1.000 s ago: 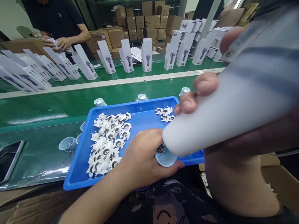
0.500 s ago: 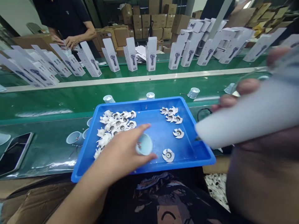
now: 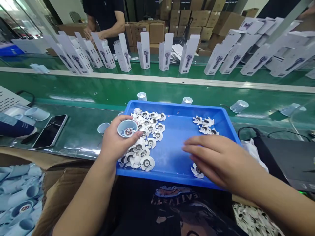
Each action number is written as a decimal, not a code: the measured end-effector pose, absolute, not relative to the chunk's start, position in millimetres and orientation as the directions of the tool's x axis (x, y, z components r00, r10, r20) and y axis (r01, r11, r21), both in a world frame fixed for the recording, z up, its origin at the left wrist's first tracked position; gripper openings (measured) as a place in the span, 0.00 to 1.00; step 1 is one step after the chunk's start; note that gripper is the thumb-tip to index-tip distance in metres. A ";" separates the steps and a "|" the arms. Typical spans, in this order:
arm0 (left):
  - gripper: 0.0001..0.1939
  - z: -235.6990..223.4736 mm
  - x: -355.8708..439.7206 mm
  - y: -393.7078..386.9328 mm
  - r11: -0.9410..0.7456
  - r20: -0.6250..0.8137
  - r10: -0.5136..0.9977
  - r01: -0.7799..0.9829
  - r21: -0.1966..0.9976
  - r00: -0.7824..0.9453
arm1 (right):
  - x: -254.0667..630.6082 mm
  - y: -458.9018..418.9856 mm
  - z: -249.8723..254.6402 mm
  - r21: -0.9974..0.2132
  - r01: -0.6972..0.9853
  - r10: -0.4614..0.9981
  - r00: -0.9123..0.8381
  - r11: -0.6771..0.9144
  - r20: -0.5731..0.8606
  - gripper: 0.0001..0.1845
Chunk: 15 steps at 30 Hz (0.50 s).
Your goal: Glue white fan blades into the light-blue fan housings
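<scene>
My left hand (image 3: 111,141) is wrapped round a light blue cup-shaped housing (image 3: 121,133), tilted with its open end up. A small round metal part shows inside it. The hand is over the left side of a blue tray (image 3: 172,179), beside a heap of white fan blades (image 3: 147,163). My right hand (image 3: 220,159) is above the tray's right side, fingers stretched out and slightly blurred, with nothing visible in them. Beneath its fingers a single fan blade (image 3: 197,171) is partly hidden. More fan blades (image 3: 206,122) lie behind that hand.
Light blue housings (image 3: 239,106) stand along the green bench beyond the tray. A phone (image 3: 50,131) lies at left, above a box of housings (image 3: 18,193). White cartons (image 3: 189,54) line the far side, where a person's hands work. A dark device (image 3: 283,160) is at right.
The large white tapered object has gone from my right hand, which is now over the tray. My left hand has moved left with the housing, turning its open end up. The view has swung left.
</scene>
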<state>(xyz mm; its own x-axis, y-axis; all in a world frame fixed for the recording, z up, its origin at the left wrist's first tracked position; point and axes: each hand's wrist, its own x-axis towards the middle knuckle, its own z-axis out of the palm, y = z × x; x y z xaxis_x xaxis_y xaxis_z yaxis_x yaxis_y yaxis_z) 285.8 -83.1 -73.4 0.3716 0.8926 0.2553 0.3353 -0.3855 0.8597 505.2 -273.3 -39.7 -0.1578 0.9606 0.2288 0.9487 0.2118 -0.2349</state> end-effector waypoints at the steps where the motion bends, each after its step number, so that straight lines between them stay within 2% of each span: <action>1: 0.27 -72.5 285.2 -83.4 -0.407 0.267 0.883 0.348 0.845 0.385 | 500.3 -256.0 -42.8 -0.271 0.956 0.992 -0.098 0.114 0.073 0.15; 2: 0.27 -72.0 284.4 -83.5 -0.430 0.283 0.874 0.358 0.829 0.395 | 496.4 -237.6 -47.2 -0.280 0.960 0.998 -0.038 0.024 -0.044 0.16; 4: 0.26 -71.8 282.2 -83.2 -0.462 0.312 0.862 0.366 0.808 0.400 | 490.2 -200.8 -59.6 -0.283 0.955 0.986 0.040 -0.085 -0.159 0.14; 7: 0.26 -72.7 278.6 -81.5 -0.446 0.293 0.864 0.349 0.824 0.410 | 481.0 -160.1 -80.3 -0.238 0.951 0.957 0.135 -0.198 -0.259 0.17; 10: 0.26 -73.9 274.9 -79.6 -0.422 0.269 0.862 0.313 0.851 0.431 | 474.7 -146.4 -94.9 -0.154 0.965 0.952 0.171 -0.214 -0.254 0.21; 15: 0.25 -75.2 270.3 -79.4 -0.434 0.286 0.839 0.251 0.865 0.463 | 488.9 -167.2 -96.2 0.009 0.995 0.973 0.100 -0.100 -0.209 0.17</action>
